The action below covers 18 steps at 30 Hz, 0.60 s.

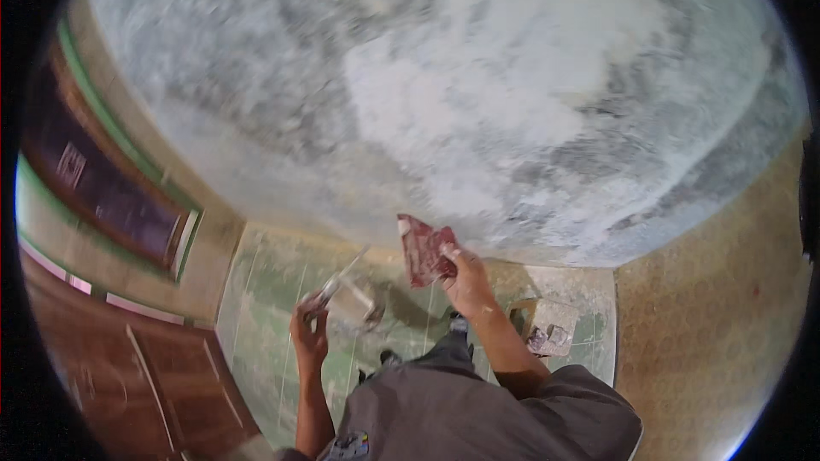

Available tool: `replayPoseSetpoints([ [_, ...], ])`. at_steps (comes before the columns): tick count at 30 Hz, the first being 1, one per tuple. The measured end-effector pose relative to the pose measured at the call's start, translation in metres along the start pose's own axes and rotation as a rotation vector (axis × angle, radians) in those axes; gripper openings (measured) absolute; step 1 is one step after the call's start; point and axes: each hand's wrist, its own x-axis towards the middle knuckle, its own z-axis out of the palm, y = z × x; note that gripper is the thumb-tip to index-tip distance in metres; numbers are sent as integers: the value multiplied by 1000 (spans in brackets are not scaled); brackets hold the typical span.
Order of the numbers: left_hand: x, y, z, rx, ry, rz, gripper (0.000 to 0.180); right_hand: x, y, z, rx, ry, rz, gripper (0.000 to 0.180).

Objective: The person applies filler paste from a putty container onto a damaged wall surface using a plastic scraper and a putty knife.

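My right hand (470, 283) is closed on the edge of a flat dark-red putty spreader (420, 249), smeared with whitish paste. It is held up close to the lower part of a wall (478, 102) patched in grey and white. Lower and to the left, my left hand (309, 335) grips a putty knife (335, 280) by its handle. Its thin, pale blade slants up to the right, and its exact shape is hard to make out. Both hands are in front of my body, apart from each other.
Green tiles (273, 290) with pale smears make up the floor. A whitish object (352, 300) lies beyond my left hand, partly blurred. To my right stands a light speckled block (553, 324) with stained items on it. A brown wooden door (128, 367) and a dark window (102, 171) are on the left.
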Motion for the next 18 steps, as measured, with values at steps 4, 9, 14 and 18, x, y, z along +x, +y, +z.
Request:
replayPoseSetpoints([
  [4, -8, 2, 52, -273, 129, -295, 24, 19, -54, -32, 14, 41, -115, 28],
  [9, -2, -11, 137, -665, 191, -507, 23, 36, -140, -95, 90, 184, -387, 26],
  [14, 38, 25, 214, -837, 324, -626, 16, 48, -255, -116, 99, 168, -605, 13],
  [18, 58, 52, 259, -960, 334, -564, 14, 66, -348, -96, -67, 101, -974, 8],
])
